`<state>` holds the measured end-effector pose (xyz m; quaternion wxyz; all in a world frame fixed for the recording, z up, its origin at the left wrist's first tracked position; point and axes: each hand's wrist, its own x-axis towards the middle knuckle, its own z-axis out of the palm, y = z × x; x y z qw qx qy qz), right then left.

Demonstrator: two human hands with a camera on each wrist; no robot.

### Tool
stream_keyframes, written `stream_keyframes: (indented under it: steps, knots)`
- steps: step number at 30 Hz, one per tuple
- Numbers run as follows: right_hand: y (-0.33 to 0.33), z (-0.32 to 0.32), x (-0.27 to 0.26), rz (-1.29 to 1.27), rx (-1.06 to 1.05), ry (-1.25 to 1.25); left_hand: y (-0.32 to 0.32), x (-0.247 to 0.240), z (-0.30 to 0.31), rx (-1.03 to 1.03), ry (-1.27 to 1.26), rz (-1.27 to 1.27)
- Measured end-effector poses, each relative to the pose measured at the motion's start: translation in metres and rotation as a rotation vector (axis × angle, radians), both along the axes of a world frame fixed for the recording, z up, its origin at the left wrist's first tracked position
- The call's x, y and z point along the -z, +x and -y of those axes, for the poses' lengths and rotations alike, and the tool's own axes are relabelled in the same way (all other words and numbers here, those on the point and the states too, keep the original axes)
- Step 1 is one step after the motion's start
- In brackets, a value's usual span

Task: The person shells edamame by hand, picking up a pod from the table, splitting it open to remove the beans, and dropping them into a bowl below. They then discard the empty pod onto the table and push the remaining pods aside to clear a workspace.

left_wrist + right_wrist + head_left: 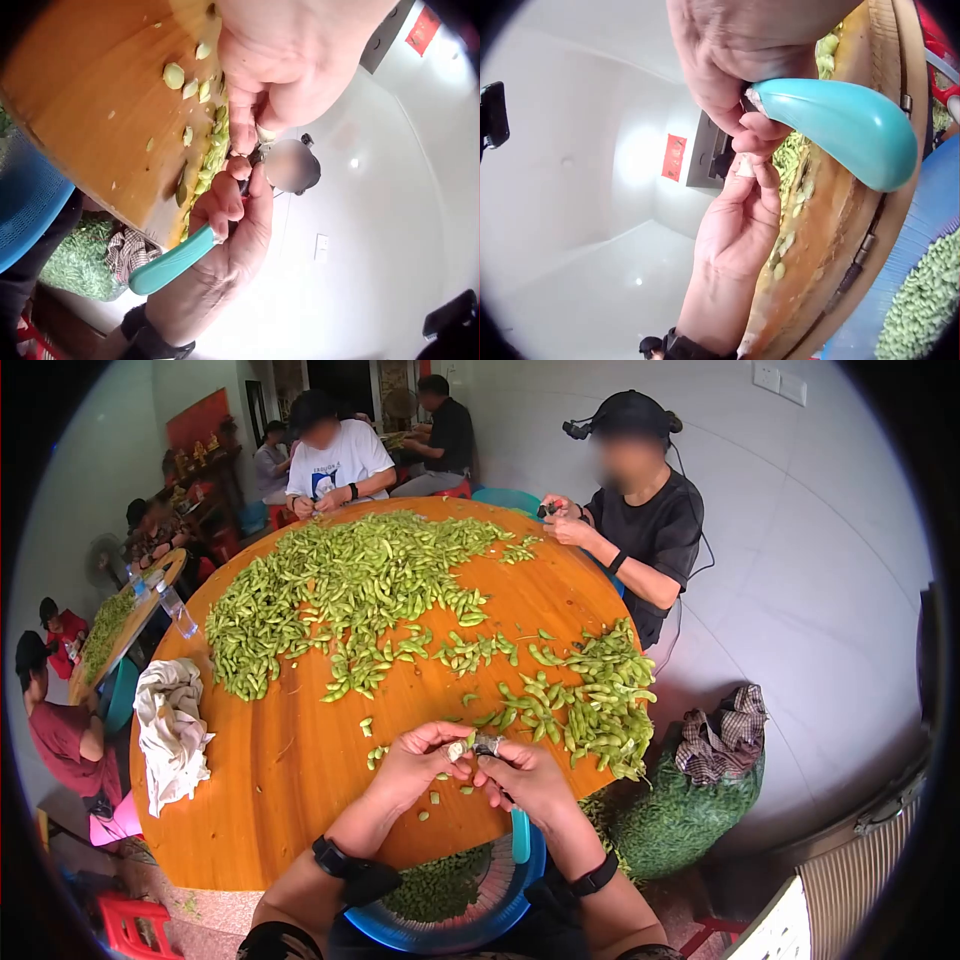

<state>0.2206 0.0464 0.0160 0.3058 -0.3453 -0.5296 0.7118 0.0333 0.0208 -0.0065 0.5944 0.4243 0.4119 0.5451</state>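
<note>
My left hand (pixel 408 768) pinches a small green soybean pod (pixel 471 739) between thumb and fingers, mostly hidden. Something whitish (pixel 745 166) covers a fingertip of that hand. Fingers of my right hand (pixel 532 778) curl round a tool with a smooth teal handle (pixel 840 124); its dark working end is hidden among the fingers. Both hands meet fingertip to fingertip over the near table edge. Below them a blue basin (pixel 400 932) holds many shelled green beans (pixel 922 300). A few loose beans (pixel 173 76) lie on the wood close by.
A large heap of pods (pixel 370 570) spreads over the round wooden table (pixel 260 780), with a smaller pile (pixel 610 700) at right. A white cloth (pixel 170 725) lies at the left edge. A full green sack (pixel 690 805) stands at right. Other people sit around.
</note>
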Motion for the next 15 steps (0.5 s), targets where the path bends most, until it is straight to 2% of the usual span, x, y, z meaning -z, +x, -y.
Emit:
stream_keyframes:
  steps: [4, 9, 12, 13, 15]
  knots:
    - [-0.008, 0.002, 0.009, -0.049, 0.027, -0.043, -0.005, 0.008, 0.002, 0.003, -0.01, 0.061]
    - [-0.013, 0.0, 0.015, -0.124, 0.052, -0.112, -0.014, 0.011, 0.005, 0.064, -0.122, 0.287]
    - [-0.013, -0.005, 0.009, -0.131, 0.066, -0.223, -0.016, 0.013, 0.005, 0.092, -0.152, 0.34]
    - [-0.012, -0.008, 0.01, -0.141, 0.046, -0.262, -0.015, 0.012, 0.005, 0.094, -0.156, 0.345]
    - [-0.01, -0.011, 0.009, -0.137, 0.013, -0.293, -0.009, 0.008, 0.005, 0.022, -0.138, 0.188]
